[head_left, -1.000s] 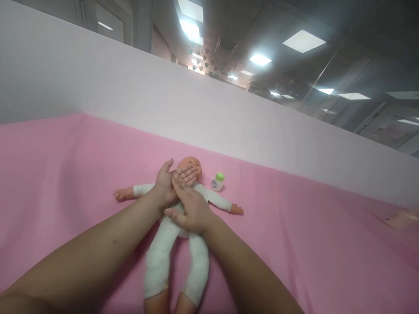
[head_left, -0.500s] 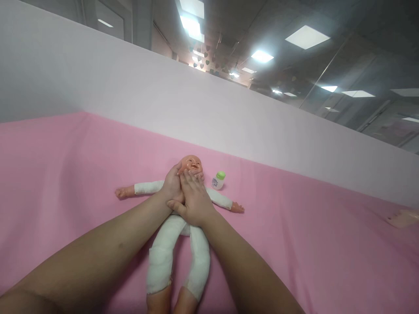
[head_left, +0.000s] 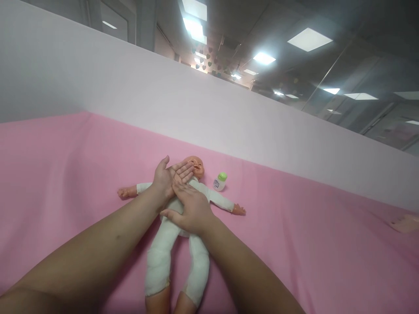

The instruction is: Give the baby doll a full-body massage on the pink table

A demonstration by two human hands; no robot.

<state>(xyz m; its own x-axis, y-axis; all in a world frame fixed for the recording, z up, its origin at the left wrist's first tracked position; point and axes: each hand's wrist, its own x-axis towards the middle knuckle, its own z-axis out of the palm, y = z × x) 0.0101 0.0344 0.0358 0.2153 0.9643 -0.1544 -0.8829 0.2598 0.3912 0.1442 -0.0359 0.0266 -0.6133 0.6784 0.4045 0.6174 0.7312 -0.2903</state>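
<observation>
Holding left hand (head_left: 163, 181) open, palm up, with fingers straight and close together and thumb spread outward from them. Holding right hand (head_left: 196, 209) flat, palm down, with fingertips laid over left palm and thumb set apart, pointing toward left wrist (head_left: 158, 197); contact there unclear. Keeping bare left forearm (head_left: 108, 244) and right forearm (head_left: 248, 257) angled inward behind the hands, forming a V.

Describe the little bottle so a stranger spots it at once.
On the pink sheet, below the pale wall, find the doll lying face up, arms spread. In the picture, the small bottle is just right of its head. Its green cap sets it apart: nothing else on the sheet is green.
</observation>
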